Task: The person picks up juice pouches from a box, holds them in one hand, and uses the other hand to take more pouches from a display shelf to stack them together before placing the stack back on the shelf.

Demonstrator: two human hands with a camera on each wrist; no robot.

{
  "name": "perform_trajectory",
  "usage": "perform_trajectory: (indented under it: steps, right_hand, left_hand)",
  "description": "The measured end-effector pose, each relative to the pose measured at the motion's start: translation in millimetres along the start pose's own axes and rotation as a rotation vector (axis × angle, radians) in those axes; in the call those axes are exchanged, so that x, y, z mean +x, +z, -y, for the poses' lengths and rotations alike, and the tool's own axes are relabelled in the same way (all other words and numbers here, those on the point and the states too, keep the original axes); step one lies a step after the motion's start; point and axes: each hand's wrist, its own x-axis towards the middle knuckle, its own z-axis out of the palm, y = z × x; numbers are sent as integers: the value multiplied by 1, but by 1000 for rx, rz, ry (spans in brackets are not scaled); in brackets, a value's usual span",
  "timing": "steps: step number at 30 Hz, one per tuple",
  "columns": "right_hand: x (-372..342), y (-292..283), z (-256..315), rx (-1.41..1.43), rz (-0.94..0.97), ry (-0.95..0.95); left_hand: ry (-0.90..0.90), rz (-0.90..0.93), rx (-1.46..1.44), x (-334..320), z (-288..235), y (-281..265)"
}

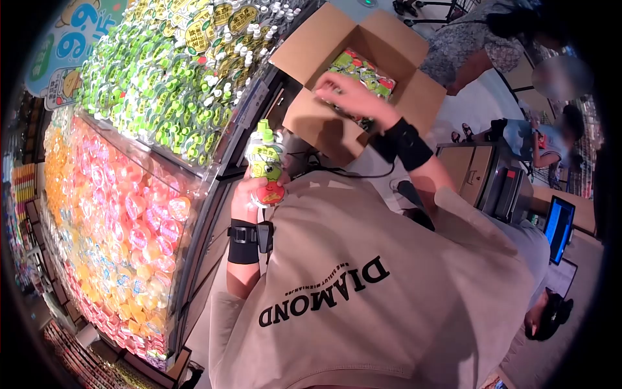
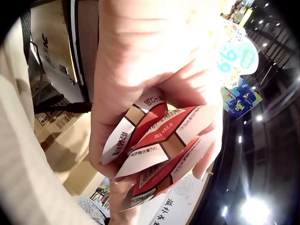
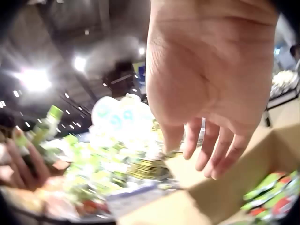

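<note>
My left hand [image 1: 242, 192] grips a few spouted drink pouches [image 1: 265, 170] with green caps, upright beside the display. In the left wrist view their red and white bottom ends [image 2: 164, 136] fan out between thumb and fingers. My right hand [image 1: 356, 98] hangs over an open cardboard box [image 1: 310, 55], its fingers loosely bent with nothing in them, as the right wrist view also shows. Inside the box lie more green and red pouches [image 1: 372, 76], partly hidden by that hand.
A slanted display holds heaped green-capped pouches [image 1: 155, 91] at the back and pink and orange cup-shaped packs [image 1: 139, 220] nearer. A dark rail [image 1: 210, 188] edges it. Other people stand at the right, near a cabinet [image 1: 473, 170] and a lit screen [image 1: 558, 220].
</note>
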Motion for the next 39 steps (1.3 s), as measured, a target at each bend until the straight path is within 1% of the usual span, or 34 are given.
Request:
perform_trajectory:
  steps: [1,2,3,4,5,6,7,9,10,11,13,14,15,17,19,20,21,22,23,25,27,29,30,31,32,34,36,37,38,39]
  right_hand:
    - [6,-26,-32,-325,-9,46]
    - [13,-47,-87,-648,55,112]
    - [5,-58,-123,-812,27,244]
    - [6,-66,-141,-993,183,427]
    - [4,-73,-157,-885,267,473]
    - [-2,-76,-162,-773,353,522]
    - [-5,-76,-167,-776,358,521]
    - [-8,-79,-174,-848,366,467]
    - [-8,-81,-187,-936,316,315]
    - [-11,-88,-199,-936,318,316]
    - [-11,-99,-191,-818,173,68]
    - [-13,-104,-187,-789,72,-116]
    - [-15,-106,-166,-788,74,-124]
    - [-22,-113,-91,-575,95,43]
    - [-28,-114,-62,-172,15,-9]
    - [-27,-110,-41,-160,26,-25]
    - [-29,-108,-19,-108,-8,16]
    - [-34,-104,0,-60,-41,60]
    - [-38,-90,22,-58,-36,53]
    - [-41,-44,69,553,-112,116]
    - [-42,0,82,932,3,174]
    - [-44,51,81,1120,90,330]
    - [-45,70,87,1130,136,393]
    - [-47,83,90,1139,183,458]
    - [-47,89,88,1141,184,457]
    - [-48,96,85,1085,347,604]
    - [-46,97,89,1106,324,635]
    - [-45,98,90,1124,298,669]
    - [-44,101,87,1126,297,671]
    - [-42,107,82,1242,254,679]
  left_hand:
    - [18,16,-6,-1,-5,8]
    - [32,14,-11,-2,-4,1]
    - [35,15,-13,-2,-4,-4]
    - [51,27,-17,-1,-4,-8]
    - [67,41,-17,1,-6,-13]
    - [75,61,-43,1,-6,-16]
    - [78,58,-47,-2,-3,-18]
    - [106,108,-209,-1,-2,-21]
    - [99,68,-93,-2,-6,-19]
    - [99,67,-95,-2,-6,-19]
    - [95,51,-99,-2,-8,-19]
    - [105,46,-94,-2,-9,-23]
    - [112,42,-93,-2,-9,-26]
    - [107,38,-59,-2,-10,-28]
    - [196,-30,-21,-6,-10,-23]
    - [200,-57,-10,-6,-11,-22]
    - [202,-79,-3,-4,-11,-20]
    - [222,-55,6,-1,-12,-20]
    - [250,-72,53,1,-12,-20]
    - [290,14,-43,9,-14,-12]
    - [307,7,-63,13,-12,-15]
    - [321,5,-80,17,-10,-20]
    - [390,-10,-64,19,-9,-23]
    - [458,-28,-49,19,-12,-14]
    - [469,-5,-25,19,-13,-3]
    - [442,26,-65,18,-12,-12]
    - [400,97,-144,14,-12,-15]
    - [399,96,-143,13,-11,-13]
    - [458,79,-130,12,-9,-11]
    - [517,63,-116,12,-9,-9]
